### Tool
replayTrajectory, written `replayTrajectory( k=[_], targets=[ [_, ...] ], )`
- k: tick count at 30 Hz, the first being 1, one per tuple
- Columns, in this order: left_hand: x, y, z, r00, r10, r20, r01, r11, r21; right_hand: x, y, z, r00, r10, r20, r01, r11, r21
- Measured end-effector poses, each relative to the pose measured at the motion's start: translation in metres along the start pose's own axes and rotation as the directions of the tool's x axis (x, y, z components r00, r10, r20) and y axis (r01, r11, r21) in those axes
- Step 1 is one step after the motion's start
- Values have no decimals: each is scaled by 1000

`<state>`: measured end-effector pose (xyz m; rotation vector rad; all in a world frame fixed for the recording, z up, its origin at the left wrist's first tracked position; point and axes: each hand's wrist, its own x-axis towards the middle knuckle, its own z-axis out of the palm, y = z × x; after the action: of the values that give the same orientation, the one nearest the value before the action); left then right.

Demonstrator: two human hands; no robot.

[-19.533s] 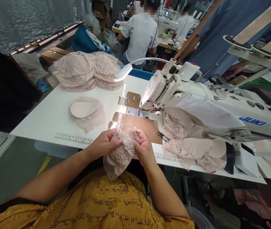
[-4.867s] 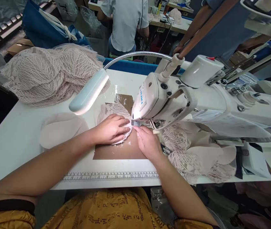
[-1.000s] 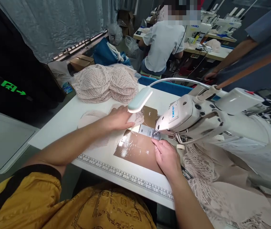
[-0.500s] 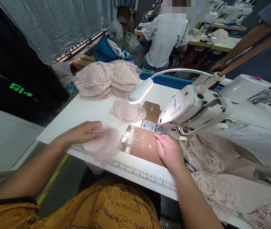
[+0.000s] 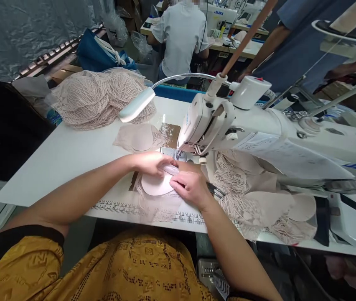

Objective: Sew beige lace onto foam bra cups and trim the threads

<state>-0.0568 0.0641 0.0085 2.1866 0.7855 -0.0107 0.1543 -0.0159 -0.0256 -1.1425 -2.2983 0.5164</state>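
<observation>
A pale pink lace bra cup (image 5: 156, 187) lies in front of the sewing machine's (image 5: 193, 125) needle, its lace hanging down over the table's ruler edge. My left hand (image 5: 153, 164) grips its upper edge, fingers closed beside the presser foot (image 5: 178, 154). On the right side of the cup, my right hand (image 5: 190, 186) pinches the edge between thumb and fingers. Another lace cup (image 5: 142, 138) rests flat just behind my left hand. The brown plate under the work is mostly covered by the cup and my hands.
A tall stack of lace cups (image 5: 96, 98) stands at the back left. A lamp (image 5: 137, 104) on a bendy neck hangs over the table. More lace pieces (image 5: 259, 205) are heaped right of the needle. A person in a white shirt (image 5: 184, 39) sits beyond.
My left hand has brought the lace cup rightward to the needle area. My right hand has gone from lying on the brown plate to pinching the cup. The view has turned right.
</observation>
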Motion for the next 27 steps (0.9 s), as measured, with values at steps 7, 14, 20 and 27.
replayTrajectory(
  k=[7,14,20,27],
  targets=[
    [-9,-16,-18,968,-179,-175,165,982,-91,2,-1,3,999,11,46,-8,998,-59],
    [21,-9,0,986,-15,-167,14,1000,-5,0,2,2,988,91,-121,-115,971,-208],
    [14,1,0,838,45,-543,151,938,311,2,7,8,984,135,-118,-167,930,-328],
    [-1,16,32,919,263,-293,-74,846,527,3,5,7,974,189,-122,-221,907,-360]
  ],
)
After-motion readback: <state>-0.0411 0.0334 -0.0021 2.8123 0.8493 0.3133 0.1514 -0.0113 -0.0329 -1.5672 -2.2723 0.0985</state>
